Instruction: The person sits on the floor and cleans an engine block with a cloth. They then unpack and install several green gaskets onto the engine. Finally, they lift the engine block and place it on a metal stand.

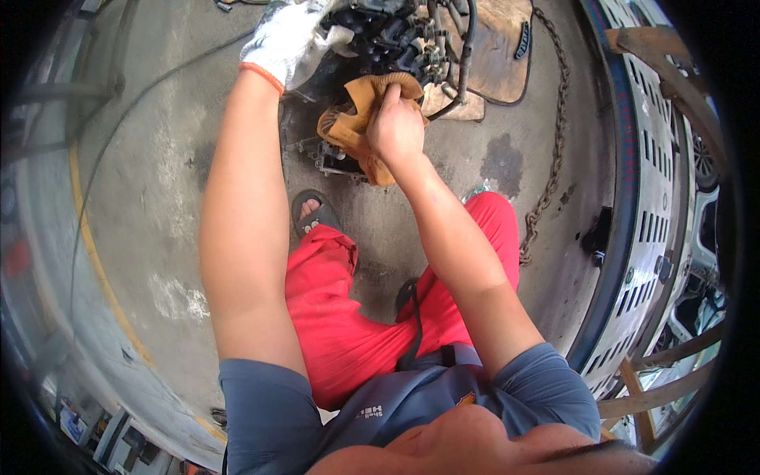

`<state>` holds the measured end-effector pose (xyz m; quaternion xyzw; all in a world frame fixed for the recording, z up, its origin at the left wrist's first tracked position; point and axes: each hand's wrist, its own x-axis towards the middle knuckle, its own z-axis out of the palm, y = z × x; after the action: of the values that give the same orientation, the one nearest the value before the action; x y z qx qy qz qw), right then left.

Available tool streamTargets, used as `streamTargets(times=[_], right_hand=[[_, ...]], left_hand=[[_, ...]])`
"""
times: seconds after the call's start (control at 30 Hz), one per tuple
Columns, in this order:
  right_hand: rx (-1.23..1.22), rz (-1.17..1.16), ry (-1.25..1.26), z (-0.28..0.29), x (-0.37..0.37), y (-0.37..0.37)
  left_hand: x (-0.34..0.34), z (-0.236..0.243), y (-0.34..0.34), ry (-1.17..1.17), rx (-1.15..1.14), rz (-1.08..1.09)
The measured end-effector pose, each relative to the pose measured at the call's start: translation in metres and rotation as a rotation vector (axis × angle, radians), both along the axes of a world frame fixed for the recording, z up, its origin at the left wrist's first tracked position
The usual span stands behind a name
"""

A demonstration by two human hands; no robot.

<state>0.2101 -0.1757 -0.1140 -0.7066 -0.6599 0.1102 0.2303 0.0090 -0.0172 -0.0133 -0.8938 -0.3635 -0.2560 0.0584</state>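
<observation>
A white knit glove with an orange cuff covers my left hand [283,46], which reaches to the left side of a dark, greasy engine [380,36] at the top. Its fingers run toward the upper edge, and I cannot make out whether they grip anything. My bare right hand [397,127] is closed on a brown ribbed piece [342,127], bent and creased, either cloth or cardboard. That piece hangs at the engine's near side, over a metal housing [336,161] on the floor, and hides part of it.
Stained flat cardboard [499,67] lies right of the engine, with a small black ribbed part [522,41] on it. A rusty chain [560,119] stretches along the floor farther right. Beyond it stands a slotted metal panel [657,214]. A thin cable [150,87] curves across the left floor.
</observation>
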Motion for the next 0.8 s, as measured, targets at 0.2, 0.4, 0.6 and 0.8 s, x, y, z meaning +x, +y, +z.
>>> streamTargets(times=[0.2,0.4,0.6,0.8], right_hand=[[-0.168,0.068,0.19,-0.001,-0.003,-0.015],[-0.443,-0.057,0.921,-0.017,0.007,-0.062],[-0.314,-0.202,1.218,0.005,0.011,-0.046],[-0.028,-0.415,1.422,-0.002,-0.015,0.011]], left_hand=[[0.006,0.009,-0.013,-0.07,-0.133,0.145],[-0.001,-0.008,-0.003,-0.124,-0.12,0.159],[-0.008,-0.014,0.01,-0.048,-0.044,0.151],[-0.018,-0.018,0.014,-0.07,-0.049,0.115]])
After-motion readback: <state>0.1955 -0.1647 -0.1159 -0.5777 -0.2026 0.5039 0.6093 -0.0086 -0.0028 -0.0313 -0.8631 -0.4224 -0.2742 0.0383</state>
